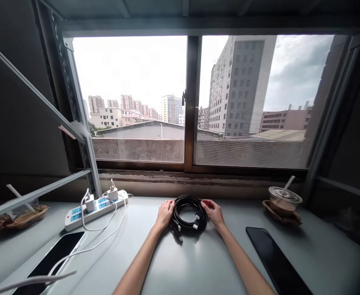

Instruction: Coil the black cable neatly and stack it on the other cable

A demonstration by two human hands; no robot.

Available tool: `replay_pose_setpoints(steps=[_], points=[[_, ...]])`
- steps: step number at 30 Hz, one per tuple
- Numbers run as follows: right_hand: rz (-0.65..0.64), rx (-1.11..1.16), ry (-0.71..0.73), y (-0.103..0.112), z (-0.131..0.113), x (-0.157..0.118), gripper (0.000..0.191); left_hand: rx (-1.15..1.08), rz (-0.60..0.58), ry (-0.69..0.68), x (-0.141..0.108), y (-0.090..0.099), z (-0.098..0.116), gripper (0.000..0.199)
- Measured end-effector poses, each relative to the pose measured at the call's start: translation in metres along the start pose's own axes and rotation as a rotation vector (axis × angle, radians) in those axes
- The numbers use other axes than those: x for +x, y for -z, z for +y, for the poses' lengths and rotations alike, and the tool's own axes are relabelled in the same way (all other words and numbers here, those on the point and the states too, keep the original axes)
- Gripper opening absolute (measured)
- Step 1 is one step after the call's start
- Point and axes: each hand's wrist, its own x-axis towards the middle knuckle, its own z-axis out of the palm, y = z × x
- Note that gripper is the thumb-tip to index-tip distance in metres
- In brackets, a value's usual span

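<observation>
A coil of black cable (188,224) lies on the pale tabletop, with several light-tipped connectors at its front. My left hand (165,214) is at the coil's left side, fingers closed around its outer edge. On the opposite side my right hand (213,213) pinches the coil's upper right edge between thumb and fingers. The undersides of the cable loops and some fingertips are hidden.
At the left are a white power strip (101,208) with two plugged chargers, white cords and a phone (55,256). A dark phone (275,258) and a lidded drink cup (284,200) on a brown holder are at the right. A window stands behind.
</observation>
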Motion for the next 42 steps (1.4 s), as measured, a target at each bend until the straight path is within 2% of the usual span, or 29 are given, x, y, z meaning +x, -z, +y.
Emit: replay_pose_setpoints(steps=[8, 11, 14, 19, 23, 27, 31, 42], points=[[0.055, 0.003, -0.018, 0.005, -0.004, -0.011, 0.05, 0.056, 0.2, -0.067, -0.025, 0.012, 0.018, 0.041], [0.069, 0.013, -0.053, 0.009, -0.003, -0.016, 0.047, 0.084, 0.196, -0.12, -0.042, 0.014, 0.024, 0.042], [0.063, 0.015, -0.109, 0.014, -0.003, -0.023, 0.035, 0.103, 0.164, -0.155, -0.059, 0.012, 0.031, 0.043], [0.005, 0.024, -0.138, 0.019, -0.007, -0.036, 0.026, 0.133, 0.159, -0.127, -0.078, 0.013, 0.04, 0.047], [0.017, 0.053, -0.106, 0.016, -0.013, -0.042, 0.026, 0.14, 0.194, -0.113, -0.082, 0.018, 0.041, 0.046], [0.075, 0.107, -0.07, 0.015, -0.019, -0.045, 0.036, 0.177, 0.212, -0.119, -0.079, 0.023, 0.04, 0.045], [0.074, 0.157, -0.089, 0.016, -0.022, -0.047, 0.045, 0.212, 0.205, -0.116, -0.079, 0.023, 0.038, 0.042], [-0.12, 0.119, -0.12, 0.02, -0.025, -0.053, 0.048, 0.241, 0.154, -0.101, -0.078, 0.024, 0.034, 0.026]])
